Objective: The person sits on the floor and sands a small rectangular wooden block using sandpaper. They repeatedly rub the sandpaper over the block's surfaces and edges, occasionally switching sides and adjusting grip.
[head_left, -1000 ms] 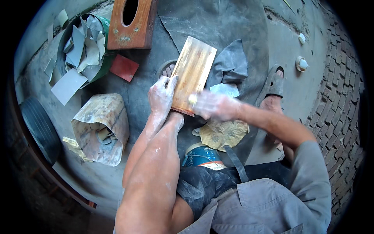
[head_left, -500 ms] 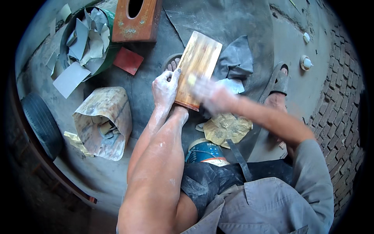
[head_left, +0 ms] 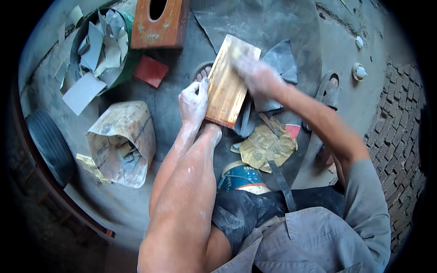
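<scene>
A rectangular wooden piece (head_left: 223,91), light brown with a reddish near edge, is tilted above my lower leg. My left hand (head_left: 193,102), dusted white, is closed on its left edge. My right hand (head_left: 257,75) is on the upper right of its face, blurred by motion. A small yellowish pad (head_left: 236,55) shows at the right fingertips; its exact kind is too smeared to tell. Right of the wood lies a dark grey cloth (head_left: 282,61). Below it is a crumpled tan sheet (head_left: 267,144) with a dark strip (head_left: 282,184) near it.
A brown wooden box with an oval hole (head_left: 159,34) stands at the far left, beside a red sheet (head_left: 151,71) and a green bin (head_left: 125,75) of paper scraps. Nearer are a stained container (head_left: 129,118), a tyre (head_left: 50,145) and a blue bucket (head_left: 243,176). Bricks (head_left: 391,132) edge the right.
My right hand has moved up along the wood, away from me, uncovering the lower face and a pink-red piece beside the tan sheet. My left hand keeps its hold on the edge.
</scene>
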Motion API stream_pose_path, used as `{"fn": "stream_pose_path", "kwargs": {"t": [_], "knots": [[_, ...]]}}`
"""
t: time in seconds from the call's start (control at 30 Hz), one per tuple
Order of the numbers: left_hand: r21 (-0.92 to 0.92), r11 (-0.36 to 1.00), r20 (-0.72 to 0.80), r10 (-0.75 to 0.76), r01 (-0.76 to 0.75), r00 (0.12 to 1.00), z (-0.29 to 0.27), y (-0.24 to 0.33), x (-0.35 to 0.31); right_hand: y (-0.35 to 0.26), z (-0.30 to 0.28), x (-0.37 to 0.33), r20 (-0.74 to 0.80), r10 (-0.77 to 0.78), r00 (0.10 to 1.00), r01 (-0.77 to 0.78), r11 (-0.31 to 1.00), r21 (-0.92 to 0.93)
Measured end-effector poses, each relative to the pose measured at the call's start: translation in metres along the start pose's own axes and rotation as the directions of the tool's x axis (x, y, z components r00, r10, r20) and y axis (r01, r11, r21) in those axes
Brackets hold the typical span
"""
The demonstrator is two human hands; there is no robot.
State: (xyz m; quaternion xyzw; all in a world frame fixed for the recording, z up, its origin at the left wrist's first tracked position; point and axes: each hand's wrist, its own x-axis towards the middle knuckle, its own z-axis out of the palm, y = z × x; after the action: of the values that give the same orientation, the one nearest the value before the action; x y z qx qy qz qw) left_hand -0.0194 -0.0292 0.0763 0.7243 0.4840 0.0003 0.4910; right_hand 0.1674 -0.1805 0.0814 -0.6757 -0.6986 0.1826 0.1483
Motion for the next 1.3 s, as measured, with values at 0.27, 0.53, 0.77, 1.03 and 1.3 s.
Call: {"fn": "stream_pose_path", "kwargs": {"t": [0.27, 0.53, 0.77, 1.03, 1.3], "knots": [[0.081, 0.994, -0.047, 0.075, -0.071, 0.996, -0.003, -0.001, 0.0, -0.015, 0.027, 0.017, -0.05, 0.017, 0.999, -0.018, 1.0, -0.017], [-0.014, 0.974, -0.108, 0.225, -0.228, 0.968, 0.014, -0.014, 0.0, -0.055, 0.018, 0.016, -0.138, 0.074, 0.988, -0.059, 0.992, 0.107], [0.1, 0.991, 0.042, 0.085, -0.089, 0.996, 0.003, -0.004, -0.003, 0.024, 0.03, 0.047, -0.182, 0.335, 0.924, -0.326, 0.942, 0.077], [0.085, 0.993, 0.089, 0.072, -0.079, 0.993, 0.001, 0.002, 0.0, 0.003, 0.03, 0.068, -0.088, 0.524, 0.847, -0.506, 0.846, 0.168], [0.122, 0.99, 0.082, 0.067, -0.077, 0.994, 0.001, 0.001, -0.004, 0.002, 0.025, 0.016, -0.124, 0.539, 0.833, -0.51, 0.835, 0.209]]}}
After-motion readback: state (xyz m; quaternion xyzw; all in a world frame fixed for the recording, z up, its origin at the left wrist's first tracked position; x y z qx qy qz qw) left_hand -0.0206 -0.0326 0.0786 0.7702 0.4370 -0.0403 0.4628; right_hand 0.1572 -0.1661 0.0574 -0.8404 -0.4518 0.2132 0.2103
